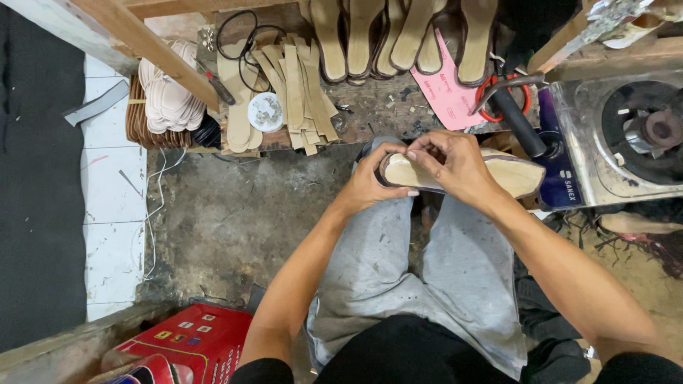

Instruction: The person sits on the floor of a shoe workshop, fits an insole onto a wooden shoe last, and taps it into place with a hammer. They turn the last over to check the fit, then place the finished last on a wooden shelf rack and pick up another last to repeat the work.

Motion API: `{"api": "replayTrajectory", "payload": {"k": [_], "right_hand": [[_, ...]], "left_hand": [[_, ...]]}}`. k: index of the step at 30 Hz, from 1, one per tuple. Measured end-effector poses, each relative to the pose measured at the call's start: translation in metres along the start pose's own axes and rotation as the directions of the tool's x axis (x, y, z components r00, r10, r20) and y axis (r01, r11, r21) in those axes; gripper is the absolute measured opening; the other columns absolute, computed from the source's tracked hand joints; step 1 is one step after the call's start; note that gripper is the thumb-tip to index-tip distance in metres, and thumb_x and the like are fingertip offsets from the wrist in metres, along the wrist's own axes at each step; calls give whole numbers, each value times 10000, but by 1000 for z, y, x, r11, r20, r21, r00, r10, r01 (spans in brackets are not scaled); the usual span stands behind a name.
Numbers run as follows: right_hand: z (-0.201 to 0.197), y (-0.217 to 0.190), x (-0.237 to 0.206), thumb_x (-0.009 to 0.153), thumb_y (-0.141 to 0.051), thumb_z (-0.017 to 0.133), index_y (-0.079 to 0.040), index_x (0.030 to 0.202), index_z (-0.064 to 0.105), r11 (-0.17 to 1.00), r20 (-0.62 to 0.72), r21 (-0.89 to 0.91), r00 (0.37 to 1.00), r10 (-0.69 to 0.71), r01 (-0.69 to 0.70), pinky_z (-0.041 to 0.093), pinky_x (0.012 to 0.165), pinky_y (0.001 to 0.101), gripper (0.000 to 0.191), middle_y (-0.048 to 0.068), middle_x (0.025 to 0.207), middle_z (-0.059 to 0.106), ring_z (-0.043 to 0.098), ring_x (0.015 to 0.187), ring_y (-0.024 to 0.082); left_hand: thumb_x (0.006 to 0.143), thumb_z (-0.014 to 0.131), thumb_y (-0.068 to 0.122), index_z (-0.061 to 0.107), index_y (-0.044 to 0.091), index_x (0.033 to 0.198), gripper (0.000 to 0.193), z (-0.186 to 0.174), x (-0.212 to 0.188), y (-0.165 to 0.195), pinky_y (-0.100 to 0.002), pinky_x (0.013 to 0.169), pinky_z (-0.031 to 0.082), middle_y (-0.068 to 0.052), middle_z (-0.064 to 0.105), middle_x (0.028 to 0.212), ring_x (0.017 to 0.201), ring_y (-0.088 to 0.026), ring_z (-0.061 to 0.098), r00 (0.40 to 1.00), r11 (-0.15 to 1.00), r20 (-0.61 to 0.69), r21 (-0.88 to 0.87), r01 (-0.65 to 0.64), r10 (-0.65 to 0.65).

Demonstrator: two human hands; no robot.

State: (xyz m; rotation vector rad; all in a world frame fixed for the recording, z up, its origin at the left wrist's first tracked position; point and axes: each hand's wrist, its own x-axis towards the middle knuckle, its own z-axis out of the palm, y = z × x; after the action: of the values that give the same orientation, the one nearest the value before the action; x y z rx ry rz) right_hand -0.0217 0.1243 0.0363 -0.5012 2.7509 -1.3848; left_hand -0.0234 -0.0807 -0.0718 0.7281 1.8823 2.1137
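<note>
A tan shoe sole (514, 175) with a dark rim lies across my knees, its pale underside facing up. My left hand (371, 182) grips its heel end from below and the side. My right hand (452, 165) presses down on the sole's rim near the heel, fingers curled over the edge. Both hands touch each other at the heel. My grey trousers (398, 270) show beneath.
A low wooden bench (377, 108) ahead carries stacked tan insoles (293, 92), a row of finished soles (398, 35), a pink paper (449, 92) and red-handled scissors (506, 92). A gas stove (626, 135) stands at right. A red box (192, 340) lies lower left on the concrete floor.
</note>
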Motion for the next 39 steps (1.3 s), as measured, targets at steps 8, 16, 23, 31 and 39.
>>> {"api": "replayTrajectory", "payload": {"k": [8, 16, 23, 31, 39], "right_hand": [[9, -7, 3, 936, -61, 675, 16, 1020, 685, 965, -1, -161, 978, -211, 208, 535, 702, 400, 114, 162, 923, 678, 680, 811, 311], [10, -14, 8, 915, -24, 709, 13, 1033, 690, 927, 56, -249, 959, -277, 282, 537, 734, 432, 125, 176, 927, 675, 675, 851, 375], [-73, 118, 45, 877, -282, 839, 3, 1190, 683, 922, -148, -367, 986, 72, -123, 544, 847, 433, 451, 178, 1023, 700, 691, 942, 333], [-102, 152, 14, 861, -389, 831, -18, 1309, 647, 601, -167, -662, 870, 464, -448, 508, 909, 565, 610, 292, 1145, 695, 662, 1080, 476], [-60, -2, -69, 1001, -205, 613, -14, 1023, 555, 883, -108, 371, 931, 348, -287, 476, 444, 295, 200, 36, 714, 586, 582, 499, 135]], "left_hand": [[718, 963, 159, 570, 75, 1290, 699, -6, 2, -4, -311, 1059, 505, -41, 648, 1276, 1191, -132, 616, 1000, 999, -3, 41, -16, 16], [707, 954, 141, 567, 80, 1295, 707, -7, 3, 6, -309, 1019, 520, -26, 675, 1190, 1126, -118, 626, 998, 996, -35, 72, 53, -51], [754, 931, 113, 569, 79, 1319, 672, -7, -2, 18, -331, 1133, 490, -68, 683, 1368, 1273, -150, 636, 1000, 998, -12, 51, -28, 28], [751, 917, 80, 556, 66, 1318, 672, -9, -1, 23, -340, 1145, 473, -82, 668, 1376, 1296, -166, 612, 999, 999, 0, -24, -36, 36], [748, 912, 69, 547, 68, 1329, 686, -6, 4, 12, -336, 1139, 476, -78, 672, 1351, 1280, -158, 613, 1000, 999, 4, -42, -17, 17]]}}
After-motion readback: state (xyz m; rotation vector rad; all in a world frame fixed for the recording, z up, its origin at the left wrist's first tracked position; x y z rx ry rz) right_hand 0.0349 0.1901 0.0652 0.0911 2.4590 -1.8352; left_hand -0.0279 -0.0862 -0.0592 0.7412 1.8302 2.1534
